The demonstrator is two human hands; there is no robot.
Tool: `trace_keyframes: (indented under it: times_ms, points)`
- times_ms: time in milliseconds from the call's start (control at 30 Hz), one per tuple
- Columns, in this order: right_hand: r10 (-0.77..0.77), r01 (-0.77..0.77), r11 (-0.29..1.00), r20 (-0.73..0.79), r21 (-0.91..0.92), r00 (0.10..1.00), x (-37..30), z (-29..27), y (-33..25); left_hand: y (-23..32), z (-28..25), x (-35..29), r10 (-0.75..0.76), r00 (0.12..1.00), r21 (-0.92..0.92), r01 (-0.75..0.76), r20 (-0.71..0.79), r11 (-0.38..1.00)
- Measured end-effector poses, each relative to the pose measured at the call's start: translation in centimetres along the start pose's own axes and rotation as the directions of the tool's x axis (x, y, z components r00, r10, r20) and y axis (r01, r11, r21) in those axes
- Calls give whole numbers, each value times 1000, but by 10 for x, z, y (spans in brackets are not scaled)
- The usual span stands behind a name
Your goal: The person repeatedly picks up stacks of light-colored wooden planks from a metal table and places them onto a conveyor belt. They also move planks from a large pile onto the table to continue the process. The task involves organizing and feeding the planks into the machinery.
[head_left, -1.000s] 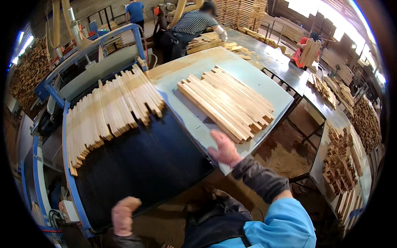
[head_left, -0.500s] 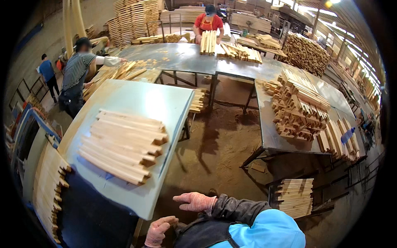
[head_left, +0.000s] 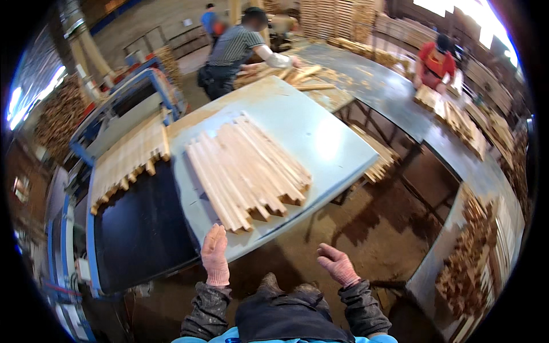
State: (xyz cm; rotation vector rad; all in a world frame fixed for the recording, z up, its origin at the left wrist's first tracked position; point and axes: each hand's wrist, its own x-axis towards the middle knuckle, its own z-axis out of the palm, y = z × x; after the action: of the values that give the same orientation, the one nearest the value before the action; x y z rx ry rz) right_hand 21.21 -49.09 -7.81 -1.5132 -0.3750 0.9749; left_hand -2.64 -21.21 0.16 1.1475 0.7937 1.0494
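Note:
My left hand [head_left: 215,255], in a pinkish knit glove, is held at the near edge of the pale blue table [head_left: 337,143] with its fingers stretched out. Nothing shows in it. Just beyond its fingertips are the uneven ends of a row of light wooden slats [head_left: 246,171], laid side by side on that table. Farther right, my right hand [head_left: 338,266] hangs over the floor in front of the table, gloved alike, fingers extended and holding nothing.
Left of the table is a blue-framed machine with a black belt [head_left: 137,228], bearing another row of slats [head_left: 130,157]. Two co-workers [head_left: 231,54] [head_left: 436,66] handle wood at the far tables. A metal table [head_left: 440,251] with stacked wood [head_left: 469,263] stands at right.
My view has swung left, so the blue table and machine now sit more centrally. My hands have moved apart and now point forward; both were empty before too.

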Motion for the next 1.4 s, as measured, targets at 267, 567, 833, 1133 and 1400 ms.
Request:
trace_keyframes:
  times_ms: [267, 567, 833, 1133, 1400]
  points:
    - [-252, 270, 946, 119, -179, 960, 116, 36, -126, -55, -84, 41, 179, 984, 537, -151, 0, 830]
    - [-465, 371, 652, 38, -661, 884, 246, 96, -152, -51, -113, 60, 91, 918, 606, -327, 387, 725]
    - [-390, 24, 134, -30, -991, 920, 351, 130, -172, -41, -139, 98, 4, 878, 547, -302, 479, 781]
    - [-337, 89, 379, -48, -921, 940, 469, 120, -170, -45, -129, 132, -71, 945, 611, -147, 318, 777]
    - [-332, 89, 316, -22, -945, 943, 459, 164, -173, -45, -89, 151, 22, 988, 656, -116, 150, 745]
